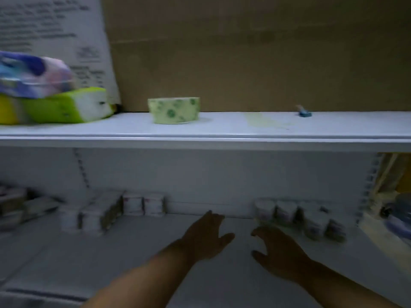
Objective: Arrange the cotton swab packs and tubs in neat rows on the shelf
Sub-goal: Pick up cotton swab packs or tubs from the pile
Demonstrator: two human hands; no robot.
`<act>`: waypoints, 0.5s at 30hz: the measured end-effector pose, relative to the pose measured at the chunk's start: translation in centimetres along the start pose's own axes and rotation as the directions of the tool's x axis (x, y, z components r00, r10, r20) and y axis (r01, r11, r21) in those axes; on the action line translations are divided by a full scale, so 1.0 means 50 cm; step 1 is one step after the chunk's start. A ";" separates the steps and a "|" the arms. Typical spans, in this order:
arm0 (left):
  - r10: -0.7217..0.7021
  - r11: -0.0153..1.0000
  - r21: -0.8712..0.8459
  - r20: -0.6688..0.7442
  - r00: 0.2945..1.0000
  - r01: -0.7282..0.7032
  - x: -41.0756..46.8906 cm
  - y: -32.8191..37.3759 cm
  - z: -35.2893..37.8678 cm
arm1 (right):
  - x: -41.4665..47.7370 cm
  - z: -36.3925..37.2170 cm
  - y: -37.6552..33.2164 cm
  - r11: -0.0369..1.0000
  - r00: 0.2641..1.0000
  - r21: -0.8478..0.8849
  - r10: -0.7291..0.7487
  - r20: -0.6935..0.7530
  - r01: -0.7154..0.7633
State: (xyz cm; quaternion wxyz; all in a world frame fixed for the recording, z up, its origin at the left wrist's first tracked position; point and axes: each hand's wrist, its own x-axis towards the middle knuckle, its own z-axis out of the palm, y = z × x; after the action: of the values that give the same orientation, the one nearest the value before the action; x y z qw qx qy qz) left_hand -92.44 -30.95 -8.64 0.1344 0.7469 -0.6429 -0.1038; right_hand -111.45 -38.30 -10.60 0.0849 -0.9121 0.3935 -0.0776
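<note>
A white metal lower shelf stands in dim light, and the whole picture is blurred. The left hand reaches over its bare middle with fingers nearly straight and together, holding nothing. The right hand, at three o'clock from it, is spread wide with loosely bent fingers and also holds nothing. The small round white cotton swab tubs stand in a group at one o'clock from this hand, very near; touching or not, I cannot tell. The white rectangular cotton swab packs stand at ten o'clock from the left hand. On the upper white shelf sits a pale green patterned tape roll.
</note>
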 end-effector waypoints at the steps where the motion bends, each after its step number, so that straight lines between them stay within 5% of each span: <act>1: -0.024 0.997 0.073 -0.020 1.000 0.025 -0.031 -0.061 -0.048 | 0.031 0.002 -0.072 0.998 0.997 -0.001 -0.055 0.048 0.055; 6: -0.239 0.896 0.363 -0.095 0.966 0.258 -0.230 -0.353 -0.250 | 0.141 0.012 -0.416 0.940 0.942 -0.105 -0.311 0.125 0.324; 11: -0.441 0.816 0.333 -0.169 0.881 0.472 -0.472 -0.548 -0.339 | 0.182 0.043 -0.706 0.867 0.867 -0.019 -0.495 0.061 0.497; 15: -0.568 0.769 0.245 -0.162 0.807 0.591 -0.603 -0.674 -0.356 | 0.191 0.095 -0.852 0.790 0.788 -0.065 -0.595 0.158 0.609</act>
State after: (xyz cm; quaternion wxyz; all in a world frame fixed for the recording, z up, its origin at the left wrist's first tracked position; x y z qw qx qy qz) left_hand -59.73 4.70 -3.65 0.0124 0.9234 -0.3833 -0.0177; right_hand -73.99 -16.04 -5.32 0.0297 -0.9962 0.0794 -0.0195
